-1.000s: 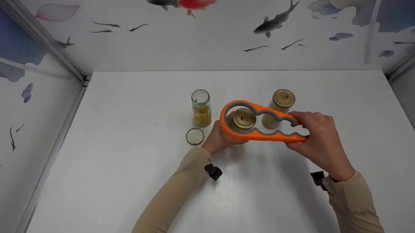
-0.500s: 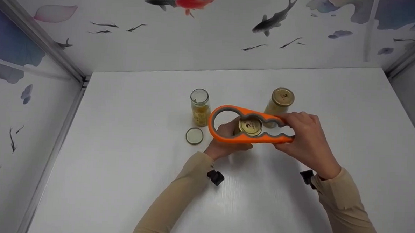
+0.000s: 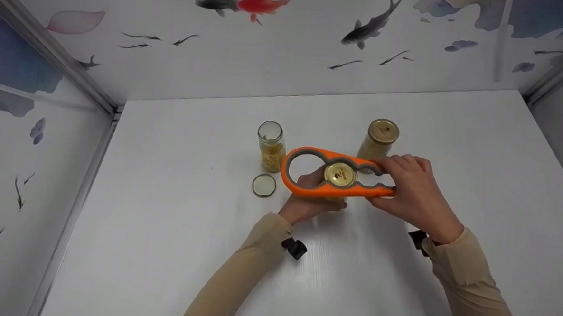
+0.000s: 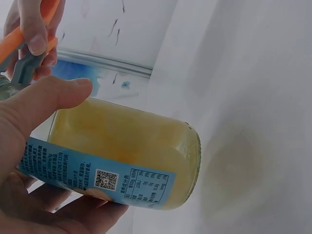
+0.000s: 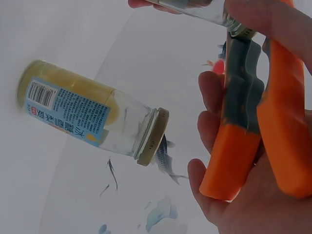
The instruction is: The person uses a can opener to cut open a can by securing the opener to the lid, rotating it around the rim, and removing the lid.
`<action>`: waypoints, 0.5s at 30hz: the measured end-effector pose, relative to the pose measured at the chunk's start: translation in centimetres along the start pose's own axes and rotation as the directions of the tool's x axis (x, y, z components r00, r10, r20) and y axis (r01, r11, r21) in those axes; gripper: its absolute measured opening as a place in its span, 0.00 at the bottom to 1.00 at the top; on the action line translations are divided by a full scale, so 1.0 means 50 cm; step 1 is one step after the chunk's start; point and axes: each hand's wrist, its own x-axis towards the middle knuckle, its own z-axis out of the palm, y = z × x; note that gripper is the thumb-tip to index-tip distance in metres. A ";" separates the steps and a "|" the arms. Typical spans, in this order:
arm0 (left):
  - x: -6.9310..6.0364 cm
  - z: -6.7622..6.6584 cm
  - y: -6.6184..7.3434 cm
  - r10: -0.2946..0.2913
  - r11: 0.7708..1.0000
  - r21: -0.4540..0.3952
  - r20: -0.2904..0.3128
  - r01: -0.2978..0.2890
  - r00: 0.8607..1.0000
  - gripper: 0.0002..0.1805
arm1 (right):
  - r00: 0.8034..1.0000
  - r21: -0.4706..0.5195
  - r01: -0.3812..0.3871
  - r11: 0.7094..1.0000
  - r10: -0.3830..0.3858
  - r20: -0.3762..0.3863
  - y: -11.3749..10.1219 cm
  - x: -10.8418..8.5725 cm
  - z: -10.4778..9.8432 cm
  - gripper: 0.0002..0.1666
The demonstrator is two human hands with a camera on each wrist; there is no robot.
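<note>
My left hand (image 3: 305, 204) grips a glass jar (image 4: 131, 131) with a blue label and yellow contents, its thumb and fingers round the body. The jar's gold lid (image 3: 341, 174) faces up, inside a middle notch of an orange jar opener (image 3: 356, 192) with grey scalloped inner edges. Fingers and thumb of my right hand (image 3: 417, 197) hold the opener's two handles from the right side. The right wrist view shows both handles (image 5: 234, 165) in the palm, with a gap between them. The left hand's lower fingers are partly hidden behind the jar.
Behind the opener stands another jar (image 5: 73, 97) with its gold lid on. An open jar (image 3: 272, 155) with yellow contents stands to the left, and a loose lid (image 3: 264, 185) lies in front of it. Walls with painted fish border the white table (image 3: 166, 195).
The opener has shifted left and slightly toward me. The held jar has moved slightly right and nearer, so its lid now lies in a middle notch instead of the large loop.
</note>
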 end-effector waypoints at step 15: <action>-0.013 0.004 0.003 0.035 0.997 0.068 -0.010 -0.034 0.999 0.40 | 0.999 -0.183 0.039 0.982 -0.036 0.023 -0.036 0.001 0.005 0.34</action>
